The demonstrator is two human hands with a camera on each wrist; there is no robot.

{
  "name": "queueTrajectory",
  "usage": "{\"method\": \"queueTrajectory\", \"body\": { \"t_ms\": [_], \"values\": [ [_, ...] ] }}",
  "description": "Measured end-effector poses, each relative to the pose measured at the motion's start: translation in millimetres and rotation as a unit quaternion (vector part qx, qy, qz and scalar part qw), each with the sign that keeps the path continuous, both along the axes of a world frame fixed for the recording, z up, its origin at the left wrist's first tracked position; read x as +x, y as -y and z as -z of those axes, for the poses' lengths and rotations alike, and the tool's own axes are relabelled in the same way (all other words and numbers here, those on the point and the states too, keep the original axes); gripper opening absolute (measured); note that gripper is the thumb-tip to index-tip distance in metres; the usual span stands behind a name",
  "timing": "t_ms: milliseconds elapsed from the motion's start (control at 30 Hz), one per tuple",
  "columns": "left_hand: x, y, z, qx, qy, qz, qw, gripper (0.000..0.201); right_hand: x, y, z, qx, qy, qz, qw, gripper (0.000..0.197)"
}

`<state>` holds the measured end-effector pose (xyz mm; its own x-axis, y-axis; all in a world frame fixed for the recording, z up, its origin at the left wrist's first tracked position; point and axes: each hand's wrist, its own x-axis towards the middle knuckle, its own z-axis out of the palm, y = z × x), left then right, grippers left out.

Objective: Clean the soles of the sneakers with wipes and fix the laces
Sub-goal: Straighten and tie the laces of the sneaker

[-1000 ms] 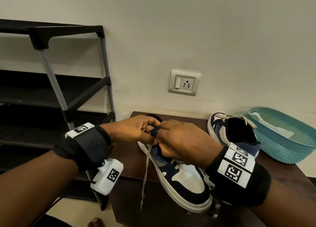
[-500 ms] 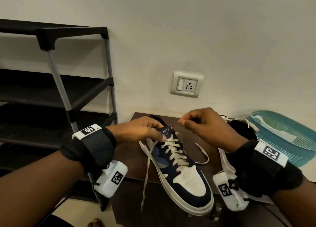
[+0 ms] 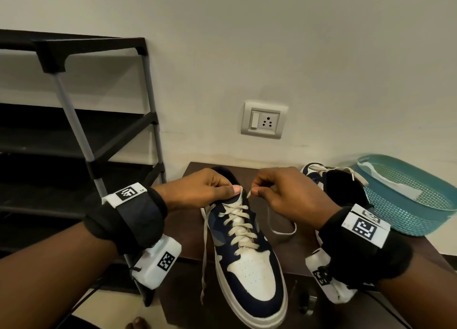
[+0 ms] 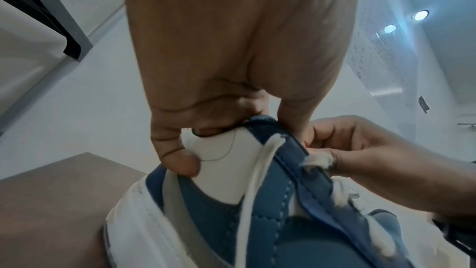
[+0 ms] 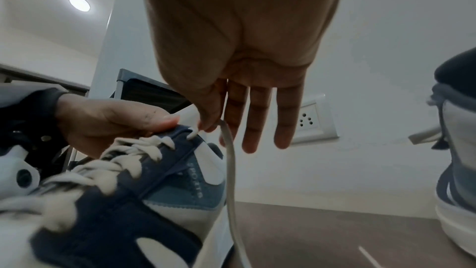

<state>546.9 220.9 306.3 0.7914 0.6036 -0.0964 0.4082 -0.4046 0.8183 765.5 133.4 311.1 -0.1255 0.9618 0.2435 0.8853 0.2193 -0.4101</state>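
Observation:
A navy and white sneaker [image 3: 249, 274] stands on the dark brown table [image 3: 188, 239], toe toward me. My left hand [image 3: 232, 190] grips its collar and tongue at the top, thumb on the tongue. My right hand [image 3: 254, 193] pinches the cream lace [image 3: 249, 193] between thumb and forefinger at the top right eyelet. In the right wrist view the lace [image 5: 230, 170] hangs down from that pinch and the other fingers are straight. The left lace end [image 3: 204, 259] dangles over the table's front. The second sneaker [image 3: 338, 180] stands behind my right hand.
A teal mesh basket [image 3: 410, 205] with a white wipe [image 3: 395, 185] in it sits at the table's right end. A black shoe rack [image 3: 81, 135] stands to the left. A wall socket [image 3: 264, 119] is above the table.
My right hand, which had lifted away from the shoe with the lace, has come back down to the top eyelet. The left hand stays on the shoe's top.

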Motion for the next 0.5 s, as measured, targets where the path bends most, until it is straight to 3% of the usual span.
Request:
{"method": "queueTrajectory", "body": {
  "t_ms": [233, 400, 500],
  "values": [
    [-2.8, -3.5, -0.7, -0.006, 0.014, 0.006, 1.0, 0.033, 6.3, -6.3, 0.9, 0.024, 0.017, 0.089, 0.996, 0.007],
    [-1.6, -0.4, -0.4, 0.004, 0.011, 0.023, 1.0, 0.036, 5.8, -9.7, 7.9, -0.022, -0.021, 0.097, 0.995, 0.011],
    [-2.9, -1.3, 1.2, -0.005, 0.018, 0.019, 1.0, 0.044, 5.6, -3.8, 1.2, 0.011, -0.039, 0.084, 0.996, 0.009]
  ]
}}
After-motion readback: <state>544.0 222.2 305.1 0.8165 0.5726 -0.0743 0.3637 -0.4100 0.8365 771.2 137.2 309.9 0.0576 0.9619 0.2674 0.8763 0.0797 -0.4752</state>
